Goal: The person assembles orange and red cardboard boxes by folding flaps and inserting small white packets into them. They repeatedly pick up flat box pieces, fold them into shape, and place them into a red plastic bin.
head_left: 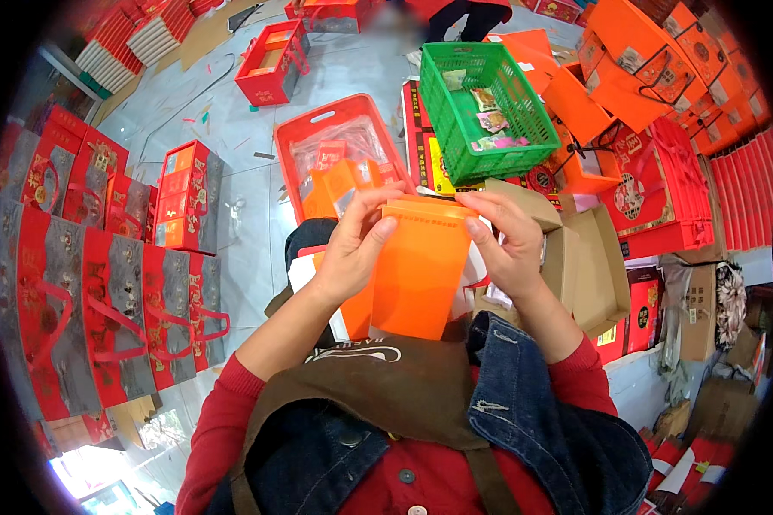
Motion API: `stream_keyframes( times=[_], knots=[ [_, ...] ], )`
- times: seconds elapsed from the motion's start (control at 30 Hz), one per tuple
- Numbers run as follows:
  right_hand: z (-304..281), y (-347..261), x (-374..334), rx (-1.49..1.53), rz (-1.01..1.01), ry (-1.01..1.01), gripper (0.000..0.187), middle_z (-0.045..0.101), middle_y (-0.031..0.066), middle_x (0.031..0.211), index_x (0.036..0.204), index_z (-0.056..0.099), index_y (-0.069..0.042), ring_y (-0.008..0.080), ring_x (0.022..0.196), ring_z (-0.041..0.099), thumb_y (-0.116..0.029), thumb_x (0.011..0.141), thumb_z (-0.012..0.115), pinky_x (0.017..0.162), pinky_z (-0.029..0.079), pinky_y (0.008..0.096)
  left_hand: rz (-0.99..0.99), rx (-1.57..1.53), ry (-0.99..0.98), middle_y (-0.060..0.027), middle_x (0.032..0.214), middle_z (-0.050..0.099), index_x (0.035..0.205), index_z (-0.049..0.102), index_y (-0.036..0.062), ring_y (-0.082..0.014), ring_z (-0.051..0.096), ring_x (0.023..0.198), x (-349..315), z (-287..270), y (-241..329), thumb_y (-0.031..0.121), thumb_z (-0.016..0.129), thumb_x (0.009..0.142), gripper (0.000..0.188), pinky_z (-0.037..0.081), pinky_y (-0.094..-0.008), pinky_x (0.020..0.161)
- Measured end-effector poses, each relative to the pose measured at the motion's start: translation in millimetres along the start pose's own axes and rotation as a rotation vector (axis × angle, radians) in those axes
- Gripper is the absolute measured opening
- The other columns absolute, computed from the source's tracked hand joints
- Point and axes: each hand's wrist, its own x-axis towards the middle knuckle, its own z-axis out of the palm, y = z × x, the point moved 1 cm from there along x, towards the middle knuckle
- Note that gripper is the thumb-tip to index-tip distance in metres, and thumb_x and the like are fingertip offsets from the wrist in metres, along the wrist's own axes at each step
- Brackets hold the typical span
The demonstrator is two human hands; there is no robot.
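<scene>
An orange paper box (419, 273) stands up in front of my chest, its top edge folded over. My left hand (357, 240) pinches its upper left corner between thumb and fingers. At the upper right corner, my right hand (505, 240) grips the same edge. Beneath and to the left of the box, more orange and white card (352, 311) shows over my lap. Just beyond my hands is a red plastic crate (352, 110) holding clear plastic wrap and several orange and red pieces.
A green plastic basket (489, 112) with small packets stands ahead to the right. An open brown cardboard box (588, 279) lies by my right forearm. Red gift boxes (103, 318) with ribbon handles line the left; orange boxes (636, 69) pile up at far right. A person's legs (464, 19) show beyond the basket.
</scene>
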Motion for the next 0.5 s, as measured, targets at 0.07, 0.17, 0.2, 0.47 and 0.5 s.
stream_keyframes(
  times=[0.07, 0.17, 0.2, 0.47, 0.5],
  knots=[
    [8, -3, -5, -0.046, -0.069, 0.01, 0.022, 0.065, 0.0135, 0.099, 0.1, 0.064, -0.001, 0.0275, 0.096, 0.061, -0.005, 0.079, 0.061, 0.086, 0.046, 0.0356, 0.042, 0.058, 0.059, -0.0106, 0.132, 0.044, 0.125, 0.04, 0.0054, -0.0168, 0.044, 0.118, 0, 3, -3, 0.015, 0.045, 0.096, 0.032, 0.033, -0.033, 0.101],
    [15, -7, -7, 0.024, -0.04, 0.012, 0.022, 0.064, 0.0133, 0.102, 0.1, 0.063, -0.001, 0.0273, 0.099, 0.06, -0.004, 0.079, 0.06, 0.088, 0.044, 0.0364, 0.067, 0.048, 0.14, -0.0102, 0.128, 0.045, 0.126, 0.039, 0.0047, -0.0168, 0.044, 0.116, -2, 10, -8, 0.015, 0.045, 0.095, 0.033, 0.033, -0.0334, 0.101],
    [15, -6, -5, 0.072, 0.007, -0.002, 0.021, 0.064, 0.0134, 0.103, 0.099, 0.063, -0.001, 0.0274, 0.1, 0.06, -0.004, 0.079, 0.06, 0.089, 0.044, 0.0365, 0.074, 0.034, 0.163, -0.0101, 0.127, 0.046, 0.126, 0.039, 0.0045, -0.0169, 0.044, 0.116, -1, 12, -7, 0.015, 0.045, 0.095, 0.034, 0.033, -0.0336, 0.101],
    [24, 6, -8, 0.123, 0.042, 0.004, 0.015, 0.063, 0.0143, 0.105, 0.095, 0.063, -0.001, 0.0275, 0.105, 0.057, -0.002, 0.081, 0.059, 0.093, 0.041, 0.0372, 0.056, 0.169, 0.14, -0.0105, 0.123, 0.046, 0.114, 0.046, 0.0009, -0.0174, 0.045, 0.114, 0, 13, -12, 0.007, 0.048, 0.091, 0.024, 0.035, -0.0322, 0.099],
    [27, 7, -8, 0.146, 0.044, 0.011, 0.015, 0.062, 0.0144, 0.106, 0.095, 0.063, -0.001, 0.027, 0.105, 0.057, -0.002, 0.081, 0.059, 0.093, 0.041, 0.0372, 0.072, 0.145, 0.134, -0.0106, 0.125, 0.045, 0.112, 0.048, 0.0013, -0.0168, 0.045, 0.113, 0, 13, -11, 0.007, 0.049, 0.091, 0.022, 0.036, -0.0314, 0.098]
  ],
)
